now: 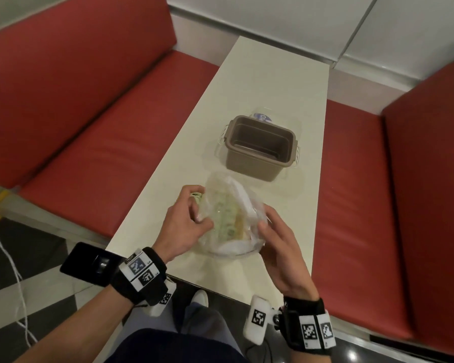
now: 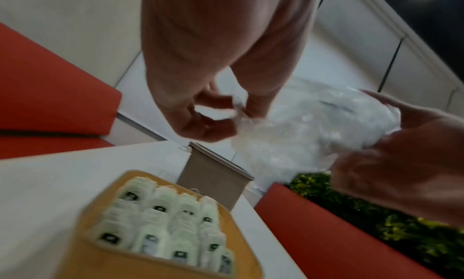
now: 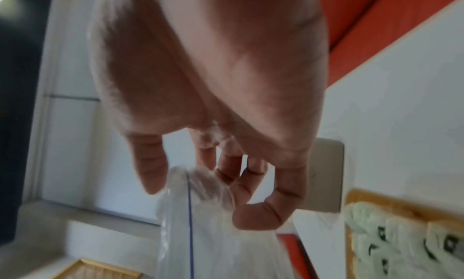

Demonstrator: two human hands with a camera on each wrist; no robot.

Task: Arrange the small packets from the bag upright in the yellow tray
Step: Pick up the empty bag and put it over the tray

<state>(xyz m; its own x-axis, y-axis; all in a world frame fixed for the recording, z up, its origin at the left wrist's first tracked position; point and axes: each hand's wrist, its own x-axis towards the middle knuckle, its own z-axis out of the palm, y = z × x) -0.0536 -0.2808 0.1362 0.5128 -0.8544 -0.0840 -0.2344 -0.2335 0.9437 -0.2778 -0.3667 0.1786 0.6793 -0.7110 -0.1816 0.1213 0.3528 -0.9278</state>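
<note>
Both hands' fingers point(image 2: 213, 122) pinch the bag point(image 1: 231, 218); only wrist views show packets point(image 2: 160, 223) standing upright in the tray point(image 2: 75, 253).

1. Worktop point(image 1: 270, 82) runs away from the person, bench seats along its left and right sides.
2. Tub point(image 1: 260, 148) stands mid-worktop, far side of the bag.
3. A lidded container point(image 1: 263, 117) sits just behind the tub, mostly hidden.
4. Bag point(image 1: 231, 218) is at the near end, held between both hands above the worktop.
5. Left hand point(image 1: 186, 221) grips the bag's left side; right hand point(image 1: 281, 244) holds its right side.
6. Tray point(image 2: 75, 243) lies on the worktop under the bag, nearer than the tub.
7. Packets point(image 2: 160, 223) stand in rows in the tray, packed side by side.
8. More packets show through the bag; whether in it or below, cannot tell.
</note>
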